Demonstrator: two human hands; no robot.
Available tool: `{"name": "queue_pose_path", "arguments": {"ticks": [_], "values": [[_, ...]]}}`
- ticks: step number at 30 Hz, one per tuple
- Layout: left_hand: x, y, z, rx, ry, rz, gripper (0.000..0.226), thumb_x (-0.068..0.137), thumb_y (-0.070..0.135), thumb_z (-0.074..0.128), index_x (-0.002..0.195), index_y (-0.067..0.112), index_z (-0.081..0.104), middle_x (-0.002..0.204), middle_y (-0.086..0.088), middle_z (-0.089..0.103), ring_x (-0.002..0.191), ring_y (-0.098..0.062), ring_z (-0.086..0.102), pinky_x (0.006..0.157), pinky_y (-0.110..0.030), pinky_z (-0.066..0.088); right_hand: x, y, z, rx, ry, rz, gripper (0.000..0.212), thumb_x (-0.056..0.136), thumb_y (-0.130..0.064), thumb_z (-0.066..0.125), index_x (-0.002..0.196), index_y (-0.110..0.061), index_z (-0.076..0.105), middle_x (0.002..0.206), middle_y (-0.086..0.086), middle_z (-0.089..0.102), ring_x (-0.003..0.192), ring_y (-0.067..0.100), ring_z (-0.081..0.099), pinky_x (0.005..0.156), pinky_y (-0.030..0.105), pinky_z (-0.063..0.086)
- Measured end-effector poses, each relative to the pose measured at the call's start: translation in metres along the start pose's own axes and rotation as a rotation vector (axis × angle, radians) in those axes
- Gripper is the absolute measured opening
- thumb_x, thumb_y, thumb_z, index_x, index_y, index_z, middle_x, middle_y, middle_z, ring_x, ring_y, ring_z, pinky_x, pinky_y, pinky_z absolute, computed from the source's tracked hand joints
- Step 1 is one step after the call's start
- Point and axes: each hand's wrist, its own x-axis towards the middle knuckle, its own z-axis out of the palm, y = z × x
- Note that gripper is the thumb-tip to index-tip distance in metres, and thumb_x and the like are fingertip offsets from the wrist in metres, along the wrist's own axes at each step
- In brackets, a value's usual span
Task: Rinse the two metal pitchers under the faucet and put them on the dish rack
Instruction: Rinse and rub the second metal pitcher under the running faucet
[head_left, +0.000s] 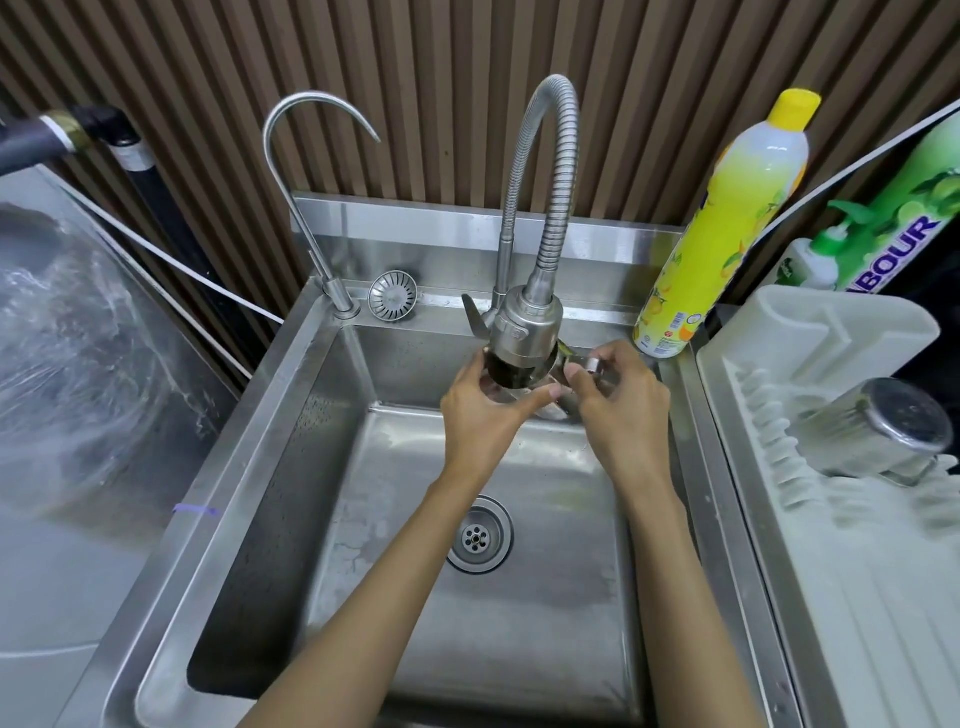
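The held pitcher (545, 410) sits right under the spray head (524, 332) at the sink's (249, 415) 12 o'clock, presumably so that water falls straight into its mouth. The left hand (483, 410) curls round its body from 9 o'clock to steady it. The right hand (618, 400) pinches the looped handle (592, 364) between thumb and forefinger at 3 o'clock, a grip that would let it tilt and turn.

The racked pitcher (878, 431) lies on the dish rack (779, 332) at 3 o'clock of the sink with its base towards the camera, likely to drain, so one pitcher looks done.

The spray head and both hands hide most of the held pitcher, leaving only a sliver of rim. Whether water is running cannot be made out.
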Motion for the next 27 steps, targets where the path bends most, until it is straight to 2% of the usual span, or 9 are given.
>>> {"name": "queue_pose_path", "arguments": {"ticks": [3, 4, 7, 10, 14, 16, 21, 24, 27], "values": [[0.003, 0.005, 0.002, -0.025, 0.092, 0.088, 0.074, 0.052, 0.024, 0.089, 0.118, 0.015, 0.056, 0.108, -0.001, 0.068, 0.099, -0.014, 0.065, 0.089, -0.024, 0.051, 0.004, 0.009, 0.008, 0.202, -0.043, 0.116, 0.008, 0.087, -0.016, 0.061, 0.083, -0.016, 0.054, 0.082, -0.006, 0.06, 0.076, 0.008, 0.055, 0.067, 0.007, 0.039], [0.003, 0.007, 0.002, -0.015, 0.122, 0.122, 0.077, 0.051, 0.022, 0.089, 0.12, 0.015, 0.055, 0.11, 0.001, 0.066, 0.101, -0.014, 0.063, 0.09, -0.024, 0.05, 0.004, 0.013, 0.012, 0.304, -0.072, 0.17, 0.01, 0.087, -0.014, 0.061, 0.08, -0.017, 0.054, 0.083, -0.005, 0.061, 0.078, 0.007, 0.056, 0.074, 0.009, 0.042], [-0.001, 0.01, -0.004, 0.026, 0.188, 0.228, 0.081, 0.053, 0.011, 0.088, 0.126, 0.013, 0.053, 0.108, 0.016, 0.053, 0.098, 0.002, 0.052, 0.086, -0.001, 0.036, 0.001, 0.024, 0.024, 0.621, -0.216, 0.313, 0.015, 0.089, -0.008, 0.059, 0.077, -0.014, 0.052, 0.091, 0.005, 0.065, 0.09, 0.022, 0.059, 0.091, 0.04, 0.052], [-0.005, 0.007, -0.009, 0.132, 0.206, 0.291, 0.08, 0.052, 0.02, 0.09, 0.125, 0.011, 0.055, 0.107, 0.011, 0.046, 0.099, -0.001, 0.047, 0.084, 0.003, 0.03, -0.004, 0.025, 0.028, 0.727, -0.294, 0.389, 0.012, 0.091, -0.01, 0.056, 0.08, -0.011, 0.05, 0.085, 0.007, 0.065, 0.086, 0.027, 0.064, 0.08, 0.035, 0.057], [-0.008, 0.003, -0.014, 0.229, 0.232, 0.226, 0.079, 0.046, 0.058, 0.079, 0.113, 0.022, 0.061, 0.102, 0.013, 0.047, 0.101, -0.012, 0.049, 0.089, -0.022, 0.04, -0.009, 0.022, 0.028, 0.613, -0.242, 0.39, 0.013, 0.09, -0.017, 0.06, 0.081, -0.009, 0.055, 0.08, 0.008, 0.065, 0.071, 0.027, 0.064, 0.064, 0.03, 0.059], [-0.011, 0.002, -0.016, 0.193, 0.213, 0.178, 0.073, 0.045, 0.065, 0.076, 0.104, 0.025, 0.064, 0.097, 0.01, 0.05, 0.097, -0.013, 0.054, 0.086, -0.024, 0.045, -0.008, 0.02, 0.024, 0.488, -0.202, 0.383, 0.015, 0.087, -0.02, 0.064, 0.081, -0.008, 0.057, 0.082, 0.01, 0.067, 0.068, 0.029, 0.064, 0.062, 0.031, 0.061], [-0.01, -0.005, -0.015, 0.126, 0.012, -0.006, 0.053, 0.053, 0.057, 0.081, 0.095, 0.027, 0.07, 0.092, 0.005, 0.063, 0.082, -0.002, 0.058, 0.069, -0.005, 0.039, -0.001, 0.003, 0.008, -0.072, -0.076, 0.206, 0.021, 0.083, -0.033, 0.066, 0.085, -0.012, 0.061, 0.093, 0.013, 0.069, 0.093, 0.034, 0.064, 0.085, 0.046, 0.051], [-0.006, -0.006, -0.011, 0.026, -0.094, -0.094, 0.045, 0.057, 0.045, 0.085, 0.094, 0.025, 0.071, 0.091, 0.007, 0.072, 0.086, -0.002, 0.064, 0.073, -0.014, 0.045, -0.002, -0.007, 0.001, -0.266, -0.041, 0.118, 0.018, 0.088, -0.028, 0.061, 0.092, -0.01, 0.059, 0.101, 0.011, 0.069, 0.103, 0.033, 0.058, 0.084, 0.036, 0.041], [-0.003, -0.006, -0.003, -0.062, -0.069, -0.087, 0.056, 0.051, 0.035, 0.089, 0.101, 0.02, 0.068, 0.093, 0.005, 0.074, 0.09, -0.007, 0.068, 0.082, -0.024, 0.052, -0.002, -0.006, 0.001, -0.156, 0.008, 0.083, 0.013, 0.086, -0.02, 0.062, 0.081, -0.014, 0.052, 0.097, 0.012, 0.07, 0.095, 0.029, 0.062, 0.081, 0.034, 0.044]]}}
